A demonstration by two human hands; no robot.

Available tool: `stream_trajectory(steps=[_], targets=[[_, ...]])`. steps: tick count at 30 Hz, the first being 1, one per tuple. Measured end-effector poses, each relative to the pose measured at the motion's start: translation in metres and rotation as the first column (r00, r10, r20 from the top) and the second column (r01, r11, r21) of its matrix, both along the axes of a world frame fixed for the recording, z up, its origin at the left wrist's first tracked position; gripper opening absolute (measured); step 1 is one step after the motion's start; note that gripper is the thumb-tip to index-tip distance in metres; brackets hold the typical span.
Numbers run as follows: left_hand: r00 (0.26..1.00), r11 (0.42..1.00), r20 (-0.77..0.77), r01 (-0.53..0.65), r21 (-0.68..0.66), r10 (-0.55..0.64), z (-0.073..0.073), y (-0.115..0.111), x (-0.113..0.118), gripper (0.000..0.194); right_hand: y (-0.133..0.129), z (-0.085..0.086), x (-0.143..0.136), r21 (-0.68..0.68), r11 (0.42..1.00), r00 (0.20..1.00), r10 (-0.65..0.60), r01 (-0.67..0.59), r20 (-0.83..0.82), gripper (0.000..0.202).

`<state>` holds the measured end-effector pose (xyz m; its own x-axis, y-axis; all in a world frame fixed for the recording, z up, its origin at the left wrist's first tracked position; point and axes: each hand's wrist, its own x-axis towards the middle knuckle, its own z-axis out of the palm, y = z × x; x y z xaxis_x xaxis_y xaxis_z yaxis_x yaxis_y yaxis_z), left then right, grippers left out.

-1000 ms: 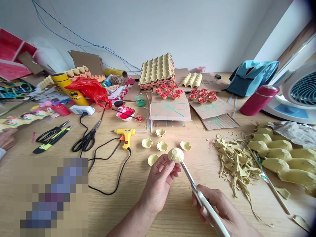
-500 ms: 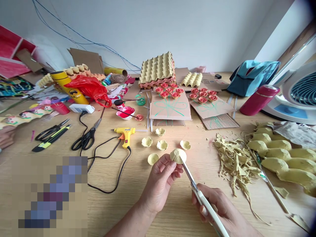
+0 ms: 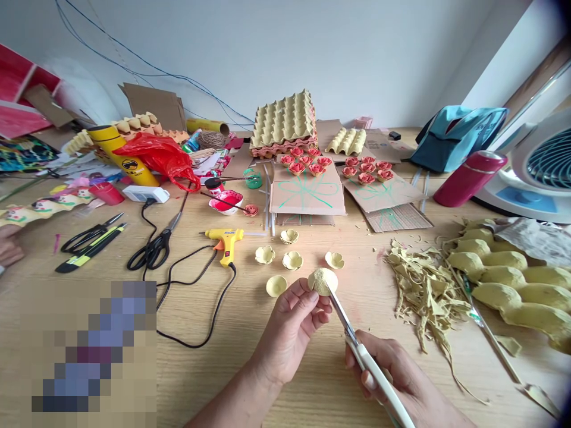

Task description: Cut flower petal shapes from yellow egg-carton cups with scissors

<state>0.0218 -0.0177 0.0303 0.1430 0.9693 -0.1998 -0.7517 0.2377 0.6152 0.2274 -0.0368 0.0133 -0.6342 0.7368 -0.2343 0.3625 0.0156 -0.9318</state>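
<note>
Between the thumb and fingers of my left hand is a pale yellow egg-carton cup, its rounded bottom turned up. My right hand grips white-handled scissors, whose blades reach the cup's right edge; whether they cut into it is hard to tell. Just beyond my hands lie several trimmed cups with petal-like edges, among them one flower cup and another flower cup. A plain round cup sits left of the held one.
A yellow glue gun with a looping black cord lies left, near black scissors. Carton scraps and an egg tray are at right. Red paper roses stand on cardboard. Another person's hand shows at far left.
Almost nothing differs. The view has shifted very slightly; my left hand, the cup and the scissors keep nearly the same position.
</note>
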Motion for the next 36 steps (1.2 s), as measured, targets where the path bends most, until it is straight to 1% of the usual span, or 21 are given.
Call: stream_trajectory(steps=[6, 11, 16, 20, 26, 31, 36], targets=[[1.0, 1.0, -0.002, 0.004, 0.01, -0.004, 0.0, 0.0, 0.0, 0.013, -0.001, 0.0, -0.001, -0.016, 1.0, 0.999, 0.001, -0.002, -0.048, 0.052], [1.0, 1.0, -0.006, 0.003, -0.002, -0.003, 0.002, 0.0, 0.0, 0.014, -0.001, -0.003, 0.0, 0.039, 0.999, 0.999, 0.011, -0.01, -0.041, 0.047], [1.0, 1.0, -0.001, 0.0, -0.003, 0.0, 0.0, -0.001, -0.001, 0.011, 0.0, -0.008, 0.0, 0.063, 0.998, 0.999, 0.005, -0.002, -0.045, 0.045], [1.0, 1.0, 0.001, -0.007, -0.009, 0.007, -0.003, 0.0, -0.002, 0.009, -0.001, -0.005, -0.003, 0.082, 0.996, 0.998, -0.021, 0.025, -0.052, 0.048], [1.0, 0.999, -0.018, -0.017, -0.028, 0.016, -0.003, 0.001, -0.002, 0.01, -0.002, -0.005, -0.004, 0.048, 0.998, 0.994, -0.038, 0.043, -0.104, 0.049], [0.999, 0.999, -0.038, -0.027, -0.033, 0.026, -0.005, 0.001, -0.001, 0.012, -0.003, -0.005, -0.004, 0.039, 0.998, 0.996, -0.043, 0.046, -0.078, 0.048], [0.996, 0.999, -0.08, -0.038, -0.015, 0.037, -0.005, 0.001, -0.002, 0.014, -0.001, 0.002, -0.007, 0.095, 0.994, 0.998, -0.044, 0.047, -0.04, 0.047]])
